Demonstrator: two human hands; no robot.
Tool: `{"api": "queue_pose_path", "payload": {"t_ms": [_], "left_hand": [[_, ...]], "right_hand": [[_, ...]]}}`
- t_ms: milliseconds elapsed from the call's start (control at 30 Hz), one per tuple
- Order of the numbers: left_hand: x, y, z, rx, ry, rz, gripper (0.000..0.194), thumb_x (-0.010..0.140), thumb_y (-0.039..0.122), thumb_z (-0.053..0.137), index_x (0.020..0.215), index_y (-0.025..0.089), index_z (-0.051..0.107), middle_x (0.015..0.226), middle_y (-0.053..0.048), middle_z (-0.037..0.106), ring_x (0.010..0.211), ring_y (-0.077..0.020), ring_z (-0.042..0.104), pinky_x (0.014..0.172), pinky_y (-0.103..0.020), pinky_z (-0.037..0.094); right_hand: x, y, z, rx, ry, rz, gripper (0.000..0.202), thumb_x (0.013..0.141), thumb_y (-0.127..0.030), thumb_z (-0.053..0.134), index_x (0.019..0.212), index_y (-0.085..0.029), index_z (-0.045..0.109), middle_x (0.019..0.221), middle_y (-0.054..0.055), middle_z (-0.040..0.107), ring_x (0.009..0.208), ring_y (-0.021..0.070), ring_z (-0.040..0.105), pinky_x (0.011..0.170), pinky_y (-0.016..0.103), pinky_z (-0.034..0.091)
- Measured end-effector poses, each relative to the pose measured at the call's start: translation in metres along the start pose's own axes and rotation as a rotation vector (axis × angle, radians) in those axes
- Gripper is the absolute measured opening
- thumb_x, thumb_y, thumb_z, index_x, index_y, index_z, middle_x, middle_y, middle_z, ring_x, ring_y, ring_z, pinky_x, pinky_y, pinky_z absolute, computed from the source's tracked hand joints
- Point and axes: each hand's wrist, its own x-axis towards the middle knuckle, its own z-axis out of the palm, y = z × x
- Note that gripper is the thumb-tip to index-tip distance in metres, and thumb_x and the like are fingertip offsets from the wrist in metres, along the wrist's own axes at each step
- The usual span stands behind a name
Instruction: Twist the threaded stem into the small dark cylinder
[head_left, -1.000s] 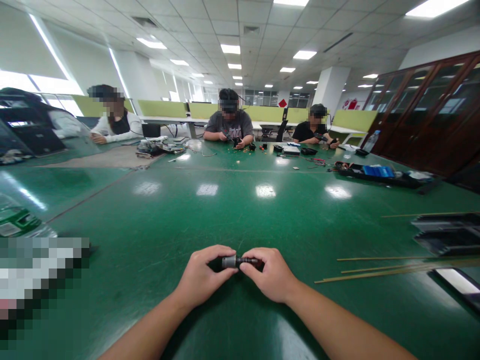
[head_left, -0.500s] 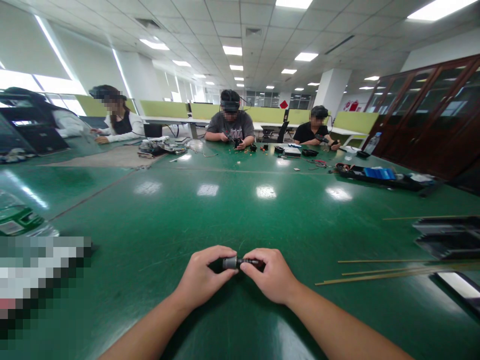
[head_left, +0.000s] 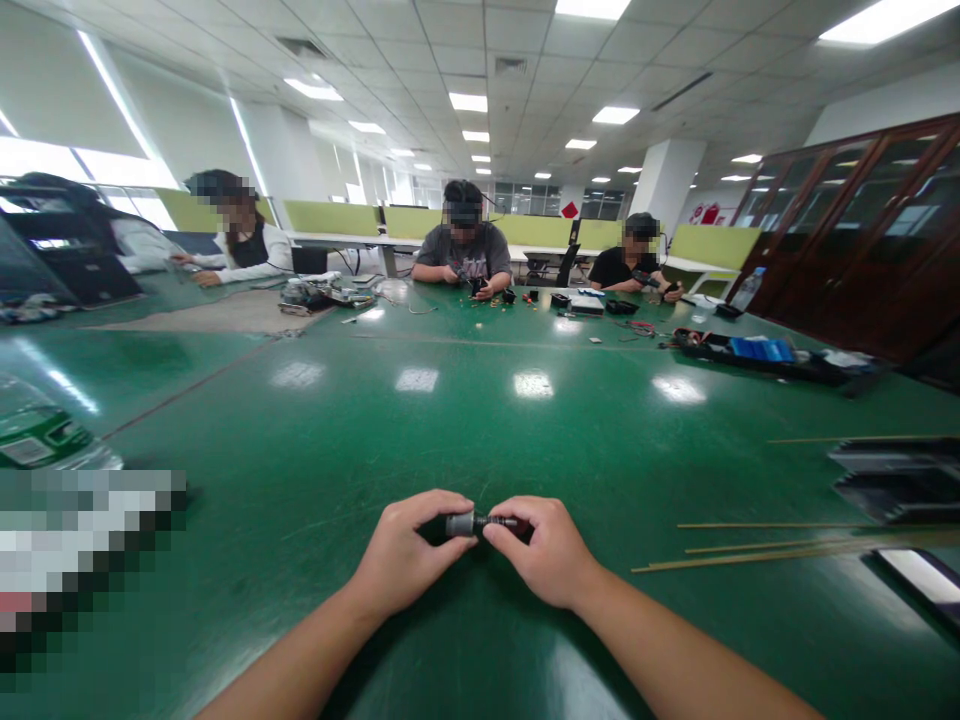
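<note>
Just above the green table [head_left: 465, 430], my left hand [head_left: 397, 555] pinches a small grey cylinder [head_left: 460, 525] between thumb and fingertips. From the cylinder's right end runs a thin dark ridged rod [head_left: 493, 521], lying in one line with it. My right hand [head_left: 551, 555] is closed on this rod with thumb and index finger, and its right end is partly hidden by the fingers. Whether the rod and the cylinder are joined or only touching, I cannot tell. Both hands are close together, a small gap between the fingertips.
Several thin yellowish sticks [head_left: 750, 549], dark trays [head_left: 892, 480] and a phone-like device [head_left: 922, 578] lie at right. On the left are a water bottle [head_left: 45, 435] and a blurred-out item [head_left: 90, 540]. Across the table, people [head_left: 463, 245] work among parts and a long black tray [head_left: 810, 365].
The view has shifted very slightly. My right fingers have moved a touch to the right along the dark rod; my left grip on the cylinder looks the same.
</note>
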Motion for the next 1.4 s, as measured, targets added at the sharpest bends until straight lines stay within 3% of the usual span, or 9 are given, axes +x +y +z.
{"api": "queue_pose_path", "payload": {"t_ms": [800,1400], "left_hand": [[0.0011,0.0013,-0.0006,0.002,-0.024,-0.009,0.030,0.076,0.023,0.079,0.104,0.028,0.071,0.102,0.000,0.075,0.096,-0.0188,0.070,0.090,-0.031,0.054],[0.0015,0.0021,-0.0030,0.009,-0.005,-0.018,0.028,0.076,0.023,0.079,0.103,0.025,0.073,0.100,-0.004,0.075,0.095,-0.0219,0.071,0.088,-0.034,0.056]], "right_hand": [[0.0017,-0.0016,-0.0021,-0.022,-0.003,-0.020,0.009,0.087,-0.027,0.067,0.088,-0.022,0.075,0.075,-0.001,0.069,0.067,0.0141,0.060,0.064,0.026,0.040],[0.0017,-0.0023,-0.0031,-0.025,0.021,-0.005,0.009,0.086,-0.025,0.067,0.087,-0.021,0.075,0.075,0.000,0.070,0.066,0.0148,0.060,0.063,0.026,0.041]]}}
